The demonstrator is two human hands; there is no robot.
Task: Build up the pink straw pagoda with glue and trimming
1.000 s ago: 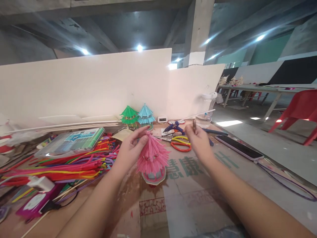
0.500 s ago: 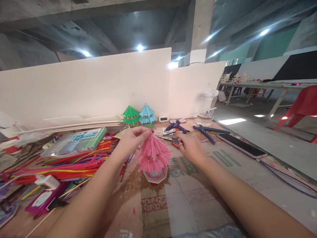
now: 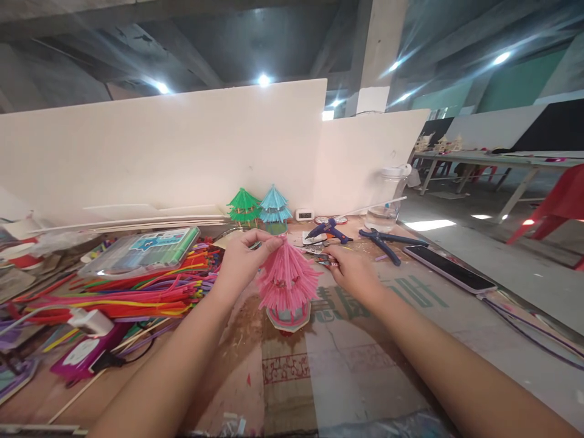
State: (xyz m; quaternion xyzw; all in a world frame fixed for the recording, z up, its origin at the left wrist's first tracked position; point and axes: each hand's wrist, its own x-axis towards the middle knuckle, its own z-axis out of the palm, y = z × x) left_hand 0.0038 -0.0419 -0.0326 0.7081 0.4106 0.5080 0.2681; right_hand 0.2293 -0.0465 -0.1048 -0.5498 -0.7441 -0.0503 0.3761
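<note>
A pink two-tiered pavilion model [image 3: 289, 277], with fringed roofs and a pale many-sided base, stands upright on the table in front of me. My left hand [image 3: 249, 258] is closed, thumb and fingertips pinching the peak of the upper roof. To the right of the model, my right hand [image 3: 351, 267] has its fingers curled around a small metal tool [image 3: 323, 260] with orange-and-dark handles. Its kind is hard to make out, since the fingers partly cover it. Just beyond that hand lies a blue glue gun [image 3: 333, 231].
Green [image 3: 244, 207] and blue models [image 3: 274, 207] stand at the back. Pipe cleaners [image 3: 159, 298] and a clear marker case [image 3: 141, 252] fill the left. On the right are blue-handled pliers [image 3: 385, 243], a phone [image 3: 449, 267] and a water jug [image 3: 387, 194].
The view has shifted slightly, moving everything a little to the right. My left hand stays on the pink roof's peak. The tool's handles at my right hand have turned a little.
</note>
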